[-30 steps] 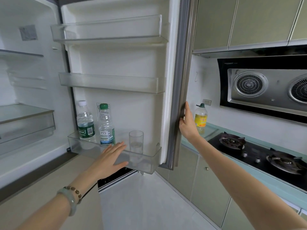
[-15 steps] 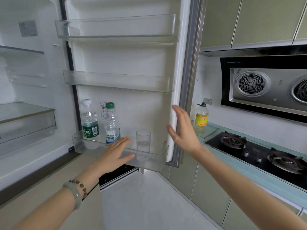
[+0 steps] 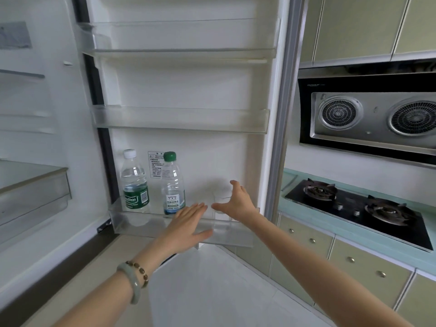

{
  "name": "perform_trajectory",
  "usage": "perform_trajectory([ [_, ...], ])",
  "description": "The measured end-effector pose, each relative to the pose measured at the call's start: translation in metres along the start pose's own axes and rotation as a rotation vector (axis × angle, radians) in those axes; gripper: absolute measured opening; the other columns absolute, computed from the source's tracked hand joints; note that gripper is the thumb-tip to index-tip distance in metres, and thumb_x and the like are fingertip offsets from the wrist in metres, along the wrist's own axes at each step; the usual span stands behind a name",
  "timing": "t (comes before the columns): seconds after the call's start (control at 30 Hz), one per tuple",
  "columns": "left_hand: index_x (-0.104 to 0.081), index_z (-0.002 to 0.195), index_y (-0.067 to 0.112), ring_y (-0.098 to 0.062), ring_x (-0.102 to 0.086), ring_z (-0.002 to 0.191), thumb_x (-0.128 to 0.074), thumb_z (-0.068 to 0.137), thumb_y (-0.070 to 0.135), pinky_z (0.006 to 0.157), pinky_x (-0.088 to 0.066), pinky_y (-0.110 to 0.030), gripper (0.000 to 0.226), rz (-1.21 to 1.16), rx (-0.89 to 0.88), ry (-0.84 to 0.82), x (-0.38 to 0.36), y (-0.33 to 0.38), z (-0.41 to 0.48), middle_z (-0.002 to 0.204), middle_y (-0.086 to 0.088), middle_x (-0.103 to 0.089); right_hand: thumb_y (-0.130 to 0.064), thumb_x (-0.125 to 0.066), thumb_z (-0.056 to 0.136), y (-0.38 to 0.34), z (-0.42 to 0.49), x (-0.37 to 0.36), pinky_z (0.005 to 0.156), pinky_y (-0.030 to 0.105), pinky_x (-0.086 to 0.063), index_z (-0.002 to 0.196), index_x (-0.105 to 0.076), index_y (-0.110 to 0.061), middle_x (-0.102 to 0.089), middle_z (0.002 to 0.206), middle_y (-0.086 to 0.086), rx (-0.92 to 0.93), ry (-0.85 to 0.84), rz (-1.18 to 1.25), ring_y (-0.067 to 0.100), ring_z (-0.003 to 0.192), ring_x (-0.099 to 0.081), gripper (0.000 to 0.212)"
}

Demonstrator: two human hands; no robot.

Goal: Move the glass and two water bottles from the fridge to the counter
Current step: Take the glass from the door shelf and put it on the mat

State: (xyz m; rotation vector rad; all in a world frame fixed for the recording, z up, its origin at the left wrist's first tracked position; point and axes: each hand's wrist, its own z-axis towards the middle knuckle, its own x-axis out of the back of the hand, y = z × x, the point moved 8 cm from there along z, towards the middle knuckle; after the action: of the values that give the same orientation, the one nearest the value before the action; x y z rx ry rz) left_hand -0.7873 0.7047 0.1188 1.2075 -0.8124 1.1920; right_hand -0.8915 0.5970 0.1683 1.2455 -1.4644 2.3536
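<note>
The fridge door stands open, and its lowest door shelf [image 3: 132,226] holds three things. At the left is a clear water bottle with a white cap and green label [image 3: 135,182]. Beside it stands a water bottle with a green cap and white-blue label [image 3: 172,184]. A clear glass [image 3: 220,208] stands at the right end, partly hidden by my right hand [image 3: 236,204], which is spread open right at the glass with thumb and fingers apart. My left hand [image 3: 188,226] is flat and open in front of the shelf wall, below the green-capped bottle.
Two clear door shelves [image 3: 179,119] sit above. The fridge interior with a drawer [image 3: 33,197] is at left. Right of the door run a pale green counter [image 3: 358,234], a black gas hob [image 3: 361,208], cabinets below and a range hood [image 3: 370,114] above.
My right hand left the door edge and swung left to the glass. The view moved closer to the door. My left hand stayed in front of the lowest shelf.
</note>
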Motion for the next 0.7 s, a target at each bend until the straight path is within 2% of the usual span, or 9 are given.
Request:
perform_trajectory([
  [0.13,-0.011,0.153,0.021,-0.011,-0.001,0.149,-0.022,0.074,0.084,0.115,0.002,-0.025,0.102,-0.032,-0.048,0.011,0.0,-0.002,0.006,0.162,0.005,-0.007,-0.034,-0.082,0.073,0.011,0.01,-0.003,0.089,0.026,-0.04,0.144,-0.024,-0.013,-0.049,0.137,0.013,-0.092,0.012,0.047,0.025,0.122,-0.051,0.095],
  [0.27,-0.01,0.154,0.021,-0.01,0.002,0.149,-0.042,0.094,0.057,0.118,0.002,-0.028,0.077,-0.097,-0.086,0.003,0.001,0.0,0.012,0.162,0.005,-0.005,-0.031,-0.082,0.073,0.016,0.02,-0.003,0.077,0.025,-0.042,0.138,-0.032,-0.009,-0.056,0.126,0.011,-0.14,0.036,0.023,0.019,0.097,-0.053,0.085],
  [0.37,-0.008,0.154,0.022,-0.008,0.004,0.149,-0.042,0.094,0.056,0.118,0.003,-0.028,0.077,-0.108,-0.116,-0.017,-0.002,0.0,0.02,0.163,0.005,-0.004,-0.032,-0.083,0.072,0.023,0.029,-0.003,0.083,0.028,-0.047,0.137,-0.034,-0.01,-0.055,0.13,0.012,-0.169,0.059,0.035,0.022,0.108,-0.055,0.085],
  [0.47,-0.005,0.154,0.022,-0.009,0.004,0.149,-0.041,0.094,0.057,0.116,0.005,-0.025,0.078,-0.086,-0.15,-0.029,-0.005,0.002,0.03,0.163,0.005,-0.002,-0.036,-0.081,0.072,0.028,0.037,-0.001,0.084,0.026,-0.041,0.138,-0.034,-0.013,-0.057,0.13,0.009,-0.187,0.079,0.012,0.023,0.12,-0.052,0.085],
  [0.57,-0.008,0.154,0.02,-0.008,0.002,0.149,-0.043,0.095,0.055,0.115,0.007,-0.023,0.077,-0.069,-0.19,-0.013,-0.006,0.004,0.042,0.163,0.004,-0.004,-0.037,-0.08,0.073,0.034,0.05,-0.001,0.087,0.027,-0.039,0.139,-0.034,-0.015,-0.058,0.129,0.008,-0.196,0.081,0.019,0.025,0.123,-0.05,0.084],
  [0.7,-0.014,0.153,0.02,-0.007,-0.001,0.149,-0.044,0.095,0.053,0.114,0.009,-0.02,0.074,-0.024,-0.224,0.012,-0.011,0.003,0.059,0.162,0.004,-0.008,-0.036,-0.08,0.074,0.042,0.071,0.0,0.082,0.024,-0.034,0.139,-0.035,-0.017,-0.058,0.126,0.007,-0.187,0.051,0.031,0.023,0.119,-0.053,0.081],
])
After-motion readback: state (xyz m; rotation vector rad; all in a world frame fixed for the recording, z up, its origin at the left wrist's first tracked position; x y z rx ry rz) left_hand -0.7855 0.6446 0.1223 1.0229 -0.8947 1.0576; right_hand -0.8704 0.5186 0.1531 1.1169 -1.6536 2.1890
